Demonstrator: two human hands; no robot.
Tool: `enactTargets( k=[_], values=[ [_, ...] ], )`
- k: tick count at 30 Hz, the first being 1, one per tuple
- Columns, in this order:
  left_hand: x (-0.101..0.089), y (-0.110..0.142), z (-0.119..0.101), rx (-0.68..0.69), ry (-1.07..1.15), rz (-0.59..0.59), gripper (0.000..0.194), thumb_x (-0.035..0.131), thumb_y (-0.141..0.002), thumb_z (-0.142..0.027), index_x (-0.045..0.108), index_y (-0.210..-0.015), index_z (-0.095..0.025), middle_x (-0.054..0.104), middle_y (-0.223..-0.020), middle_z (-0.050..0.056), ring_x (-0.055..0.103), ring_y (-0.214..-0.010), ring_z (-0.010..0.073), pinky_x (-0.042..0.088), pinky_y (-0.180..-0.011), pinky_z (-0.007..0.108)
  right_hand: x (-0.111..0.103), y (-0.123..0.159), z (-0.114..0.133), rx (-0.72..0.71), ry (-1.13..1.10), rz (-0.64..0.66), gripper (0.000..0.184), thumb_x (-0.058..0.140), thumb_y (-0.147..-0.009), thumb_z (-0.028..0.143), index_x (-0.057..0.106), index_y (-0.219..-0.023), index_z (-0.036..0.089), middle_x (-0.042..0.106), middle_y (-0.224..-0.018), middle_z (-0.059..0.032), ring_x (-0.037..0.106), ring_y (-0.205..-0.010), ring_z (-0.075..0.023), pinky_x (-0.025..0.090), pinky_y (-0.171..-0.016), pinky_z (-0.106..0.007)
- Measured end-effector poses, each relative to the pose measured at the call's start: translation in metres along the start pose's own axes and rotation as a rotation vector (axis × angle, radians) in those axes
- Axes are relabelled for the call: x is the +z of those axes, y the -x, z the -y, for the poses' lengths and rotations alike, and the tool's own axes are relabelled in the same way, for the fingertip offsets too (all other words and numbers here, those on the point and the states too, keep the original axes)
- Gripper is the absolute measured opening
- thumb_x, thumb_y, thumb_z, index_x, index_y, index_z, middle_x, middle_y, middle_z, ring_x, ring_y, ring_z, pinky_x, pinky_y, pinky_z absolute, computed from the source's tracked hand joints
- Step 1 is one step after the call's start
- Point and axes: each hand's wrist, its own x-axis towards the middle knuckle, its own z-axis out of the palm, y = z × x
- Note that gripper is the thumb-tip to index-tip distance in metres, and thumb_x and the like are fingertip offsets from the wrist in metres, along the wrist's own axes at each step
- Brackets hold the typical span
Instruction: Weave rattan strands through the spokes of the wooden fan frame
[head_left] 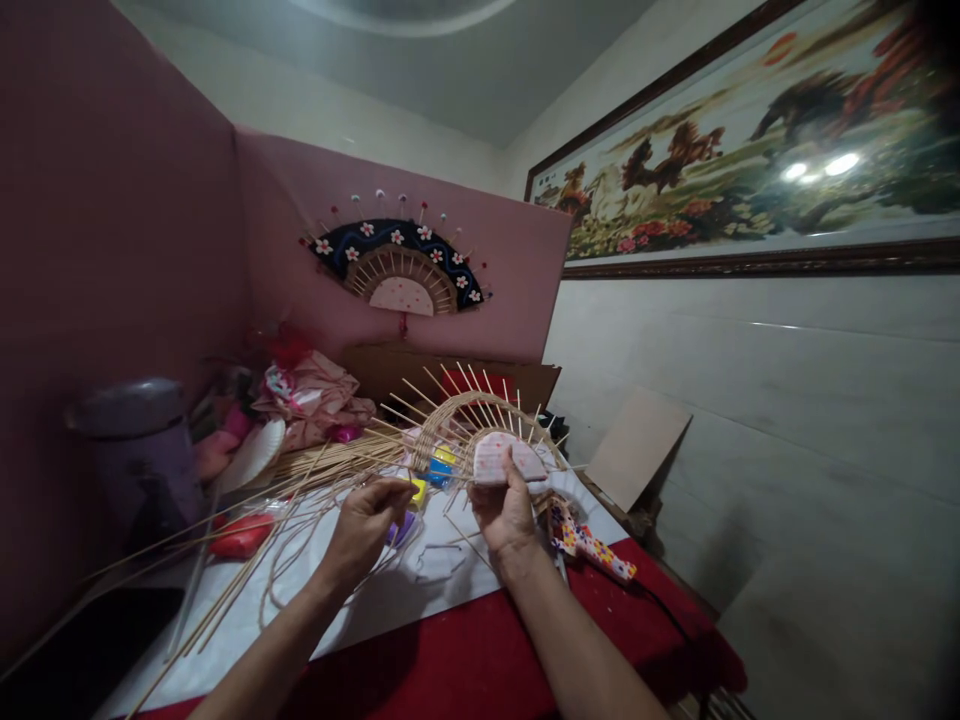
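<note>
My right hand [511,518] grips a hand-made fan frame [506,457], its thumb across the pale half-round base with red dots. Thin wooden sticks radiate from this base, and a curved band of woven twine [444,412] runs through them. To the left of the frame, my left hand [371,522] is closed in a pinch on a strand of twine [274,568], which hangs in a loose loop over the white sheet. Its fingertips are apart from the base, near the left end of the woven band.
A finished dark fan with flowers [405,255] stands against the pink panel. Loose sticks [322,460] and a red packet [241,536] lie left, beside a lidded tumbler [139,460]. A patterned glue gun [592,545] with a black cord lies right, near the red cloth [465,660].
</note>
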Motion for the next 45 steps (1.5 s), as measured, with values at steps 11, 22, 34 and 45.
enactTargets(
  k=[11, 22, 34, 45],
  values=[
    [-0.005, 0.000, 0.002, 0.072, -0.215, -0.099, 0.012, 0.056, -0.072, -0.026, 0.064, -0.072, -0.017, 0.063, -0.065, 0.002, 0.056, -0.056, 0.0144, 0.042, -0.052, 0.025, 0.003, 0.004, -0.002, -0.008, -0.040, 0.057, 0.027, 0.071, -0.065, 0.028, 0.061, -0.088, 0.019, 0.068, -0.072, 0.0023, 0.061, -0.054, -0.0091, 0.049, -0.045, -0.018],
    [0.000, 0.003, -0.010, -0.158, 0.242, -0.023, 0.029, 0.060, -0.071, -0.040, 0.058, -0.078, -0.012, 0.056, -0.053, -0.003, 0.043, -0.038, 0.0053, 0.032, -0.038, 0.018, 0.004, 0.007, -0.007, -0.091, -0.031, 0.145, 0.036, 0.073, -0.064, 0.027, 0.058, -0.096, 0.022, 0.069, -0.084, 0.0022, 0.061, -0.058, -0.0081, 0.051, -0.052, -0.019],
    [-0.004, 0.002, -0.010, -0.286, 0.460, -0.062, 0.033, 0.062, -0.071, -0.040, 0.047, -0.055, -0.015, 0.043, -0.033, -0.007, 0.027, -0.024, 0.0018, 0.016, -0.028, 0.015, 0.006, 0.017, -0.017, -0.052, 0.053, 0.212, 0.031, 0.072, -0.066, 0.032, 0.059, -0.092, 0.020, 0.067, -0.075, 0.0025, 0.060, -0.061, -0.0095, 0.052, -0.061, -0.022],
    [-0.006, 0.002, -0.010, -0.259, 0.486, -0.046, 0.029, 0.060, -0.074, -0.038, 0.052, -0.062, -0.013, 0.048, -0.038, -0.006, 0.031, -0.027, 0.0013, 0.018, -0.030, 0.015, 0.008, 0.019, -0.017, -0.052, 0.076, 0.211, 0.030, 0.074, -0.063, 0.030, 0.059, -0.087, 0.020, 0.065, -0.070, 0.0032, 0.058, -0.056, -0.0092, 0.048, -0.050, -0.020]
  ],
)
